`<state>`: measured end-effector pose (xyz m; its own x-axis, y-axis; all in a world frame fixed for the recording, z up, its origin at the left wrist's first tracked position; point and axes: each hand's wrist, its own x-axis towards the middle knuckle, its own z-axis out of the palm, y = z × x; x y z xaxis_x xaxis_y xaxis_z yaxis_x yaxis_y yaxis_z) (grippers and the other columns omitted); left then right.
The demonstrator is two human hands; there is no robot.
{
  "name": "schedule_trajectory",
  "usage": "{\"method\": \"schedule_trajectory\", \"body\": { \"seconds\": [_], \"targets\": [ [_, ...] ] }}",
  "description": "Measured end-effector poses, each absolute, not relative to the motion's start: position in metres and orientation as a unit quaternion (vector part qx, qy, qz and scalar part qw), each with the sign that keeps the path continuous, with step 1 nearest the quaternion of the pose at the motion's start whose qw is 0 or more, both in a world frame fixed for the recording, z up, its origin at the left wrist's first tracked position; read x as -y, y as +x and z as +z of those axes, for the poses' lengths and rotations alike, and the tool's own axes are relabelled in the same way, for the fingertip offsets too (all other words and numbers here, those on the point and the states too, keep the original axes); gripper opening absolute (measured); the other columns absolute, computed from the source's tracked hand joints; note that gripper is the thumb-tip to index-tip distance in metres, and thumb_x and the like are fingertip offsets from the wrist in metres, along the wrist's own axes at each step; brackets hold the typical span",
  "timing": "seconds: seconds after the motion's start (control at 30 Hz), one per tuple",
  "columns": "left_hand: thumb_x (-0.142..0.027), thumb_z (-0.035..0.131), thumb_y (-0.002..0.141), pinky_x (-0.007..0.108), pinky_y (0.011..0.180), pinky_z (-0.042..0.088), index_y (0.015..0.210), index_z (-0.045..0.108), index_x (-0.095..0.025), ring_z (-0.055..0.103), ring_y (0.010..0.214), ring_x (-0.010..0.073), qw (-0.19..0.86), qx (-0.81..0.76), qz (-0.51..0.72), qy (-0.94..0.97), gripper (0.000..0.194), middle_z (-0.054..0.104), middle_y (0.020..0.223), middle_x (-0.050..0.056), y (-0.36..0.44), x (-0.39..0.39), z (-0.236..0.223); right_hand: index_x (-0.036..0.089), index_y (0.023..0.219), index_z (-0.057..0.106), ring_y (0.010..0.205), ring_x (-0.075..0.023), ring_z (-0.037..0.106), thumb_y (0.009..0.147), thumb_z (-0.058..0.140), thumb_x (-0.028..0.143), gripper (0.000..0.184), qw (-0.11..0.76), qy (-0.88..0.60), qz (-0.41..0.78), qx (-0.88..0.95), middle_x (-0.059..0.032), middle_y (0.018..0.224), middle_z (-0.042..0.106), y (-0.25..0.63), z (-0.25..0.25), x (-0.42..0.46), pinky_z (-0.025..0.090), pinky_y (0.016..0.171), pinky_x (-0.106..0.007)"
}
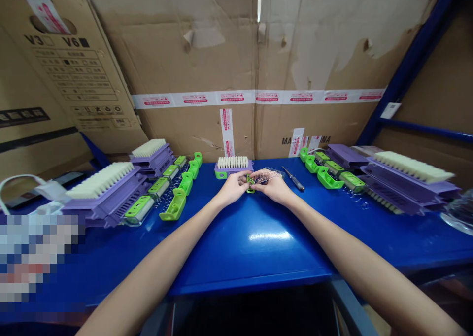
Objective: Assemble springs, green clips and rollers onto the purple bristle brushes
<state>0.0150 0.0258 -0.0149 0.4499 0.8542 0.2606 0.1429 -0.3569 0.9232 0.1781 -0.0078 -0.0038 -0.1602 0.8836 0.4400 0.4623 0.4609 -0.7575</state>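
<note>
At the middle of the blue table, my left hand (235, 187) and my right hand (276, 186) meet with fingers closed around a small green part (251, 184). It stands on end between my fingertips. A row of thin wire loops (271, 175) runs over my right fingers; how it joins the green part is hidden. Just behind my left hand sits a purple brush (233, 165) with cream bristles facing up and a green end below. A screwdriver (293, 179) with a clear dark handle lies to the right of my right hand.
Purple bristle-topped pieces (107, 188) are stacked at left, and more purple pieces (410, 176) at right. Beside them are green-and-clear blocks (138, 208) with wires and green brackets (173, 205). A white cable (15, 178) lies far left. Cardboard (192, 60) stands behind.
</note>
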Motion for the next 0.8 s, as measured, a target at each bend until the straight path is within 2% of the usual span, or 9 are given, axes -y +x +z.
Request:
{"method": "schedule_trajectory", "body": {
  "seconds": [0.1,0.27,0.47,0.6,0.8],
  "targets": [
    [-0.003,0.058,0.072,0.028,0.077,0.049,0.113,0.060,-0.007,0.062,0.074,0.0129,0.460,-0.341,0.395,0.718,0.041,0.066,0.079,0.004,0.0153,-0.0235,-0.0119,0.016,0.088,0.069,0.074,-0.0151,0.062,0.067,0.070,0.014,0.021,0.439,-0.472,0.213,0.735,-0.0042,0.088,0.067,0.1796,-0.0053,0.0075,0.049,0.074,-0.030],
    [-0.006,0.062,0.071,0.027,0.075,0.048,0.113,0.061,-0.008,0.061,0.071,0.0125,0.483,-0.332,0.390,0.711,0.042,0.065,0.075,0.001,0.0149,-0.0217,-0.0096,0.016,0.092,0.068,0.078,-0.0160,0.062,0.066,0.072,0.020,0.027,0.455,-0.460,0.228,0.727,-0.0038,0.088,0.066,0.1817,-0.0121,0.0016,0.048,0.074,-0.029],
    [-0.016,0.071,0.068,0.029,0.076,0.046,0.113,0.063,-0.009,0.060,0.071,0.0134,0.517,-0.313,0.361,0.710,0.047,0.065,0.075,0.002,0.0140,-0.0244,-0.0086,0.014,0.084,0.066,0.066,-0.0140,0.058,0.063,0.073,0.024,0.024,0.450,-0.461,0.273,0.714,-0.0038,0.080,0.067,0.1809,-0.0113,-0.0006,0.046,0.061,-0.025],
    [-0.020,0.071,0.068,0.030,0.078,0.046,0.115,0.062,-0.010,0.060,0.075,0.0140,0.540,-0.291,0.339,0.714,0.048,0.066,0.081,0.003,0.0123,-0.0247,-0.0067,0.013,0.083,0.066,0.058,-0.0117,0.055,0.061,0.074,0.030,0.029,0.448,-0.482,0.291,0.695,-0.0026,0.075,0.063,0.1802,-0.0076,0.0017,0.042,0.053,-0.023],
    [-0.015,0.069,0.069,0.031,0.081,0.046,0.120,0.058,-0.009,0.061,0.077,0.0143,0.539,-0.293,0.349,0.709,0.052,0.067,0.081,0.004,0.0088,-0.0290,-0.0112,0.012,0.091,0.066,0.061,-0.0139,0.058,0.063,0.073,0.036,0.038,0.443,-0.431,0.330,0.714,-0.0045,0.076,0.064,0.1847,-0.0059,0.0041,0.045,0.056,-0.025]
  ]
}}
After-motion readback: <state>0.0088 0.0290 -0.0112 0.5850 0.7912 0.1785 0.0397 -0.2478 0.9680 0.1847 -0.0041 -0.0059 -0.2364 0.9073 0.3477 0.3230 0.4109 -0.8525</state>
